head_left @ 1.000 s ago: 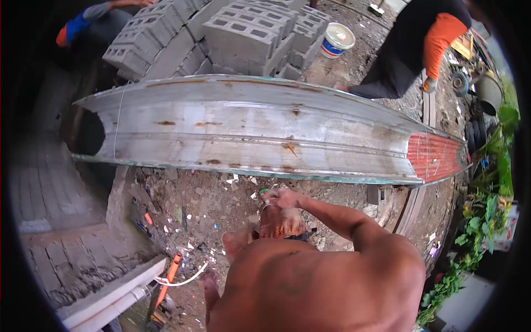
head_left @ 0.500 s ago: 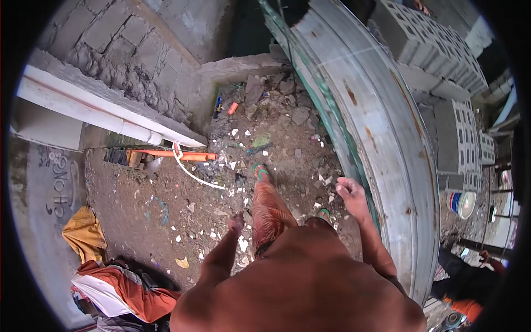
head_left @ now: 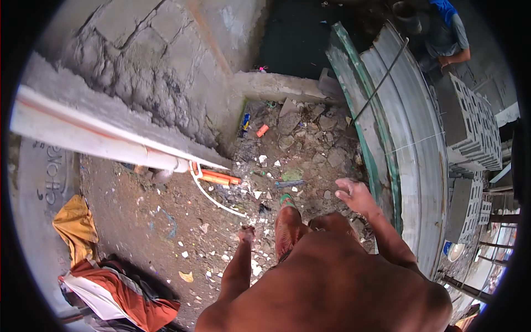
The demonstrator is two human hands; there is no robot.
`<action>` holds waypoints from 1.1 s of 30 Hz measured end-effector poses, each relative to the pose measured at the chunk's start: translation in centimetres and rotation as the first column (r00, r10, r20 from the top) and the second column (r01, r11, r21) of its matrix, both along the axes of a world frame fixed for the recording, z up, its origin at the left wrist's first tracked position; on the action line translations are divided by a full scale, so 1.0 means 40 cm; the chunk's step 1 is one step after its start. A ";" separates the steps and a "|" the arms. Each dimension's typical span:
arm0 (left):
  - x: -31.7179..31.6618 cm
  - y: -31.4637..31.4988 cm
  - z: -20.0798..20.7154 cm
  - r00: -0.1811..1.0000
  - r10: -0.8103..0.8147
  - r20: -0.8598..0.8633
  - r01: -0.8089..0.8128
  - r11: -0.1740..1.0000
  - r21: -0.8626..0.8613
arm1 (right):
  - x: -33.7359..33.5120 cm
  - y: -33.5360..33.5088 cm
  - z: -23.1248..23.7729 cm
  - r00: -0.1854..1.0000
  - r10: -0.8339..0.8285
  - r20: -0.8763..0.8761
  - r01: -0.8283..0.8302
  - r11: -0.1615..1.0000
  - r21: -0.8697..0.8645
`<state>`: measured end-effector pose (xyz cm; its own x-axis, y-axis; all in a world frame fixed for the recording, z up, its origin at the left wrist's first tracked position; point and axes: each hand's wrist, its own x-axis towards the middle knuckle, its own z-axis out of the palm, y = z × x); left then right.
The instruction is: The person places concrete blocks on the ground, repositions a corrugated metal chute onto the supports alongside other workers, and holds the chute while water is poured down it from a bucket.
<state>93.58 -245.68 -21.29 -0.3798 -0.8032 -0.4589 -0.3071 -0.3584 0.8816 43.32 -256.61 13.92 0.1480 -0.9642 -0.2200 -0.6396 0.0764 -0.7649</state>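
Note:
My right hand hangs in the air beside the near end of a green-edged metal sheet. Its thumb stands apart from the fingers and nothing shows in it. My left hand hangs low over the littered ground, just below the end of a thin white hose. That hand is small and seen from above, so its fingers are hard to make out; no held thing shows. One foot in a green sandal is forward on the dirt between the hands.
Long corrugated metal sheets line the right side, with hollow concrete blocks beyond. Ahead, a low concrete ledge borders dark water. Orange pipes lie by the left wall. Another person is at the far right.
I have moved forward; the ledge, water and sheet ends show more fully. A person's arm has come into view at the far right. Both my hands still hang at my sides.

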 end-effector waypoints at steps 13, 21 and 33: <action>-0.032 -0.550 0.243 0.562 0.806 0.189 -0.789 0.452 0.416 | -0.075 -0.408 -0.031 0.891 -0.433 0.136 0.449 0.885 -0.123; -0.065 -0.695 0.313 0.735 0.464 0.495 -0.639 0.718 0.276 | -0.139 -0.847 0.077 0.846 -0.453 0.281 0.531 0.757 -0.381; -0.377 -1.615 0.747 0.869 0.474 0.144 -0.362 0.805 -0.470 | -0.330 -1.260 0.096 0.621 -0.763 -0.183 0.630 0.623 -0.464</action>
<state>78.49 -310.27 8.60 0.1159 -0.9903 -0.0763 -0.4359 -0.1197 0.8920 30.11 -307.01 17.77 -0.6181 -0.7520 0.2291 -0.7064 0.4033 -0.5817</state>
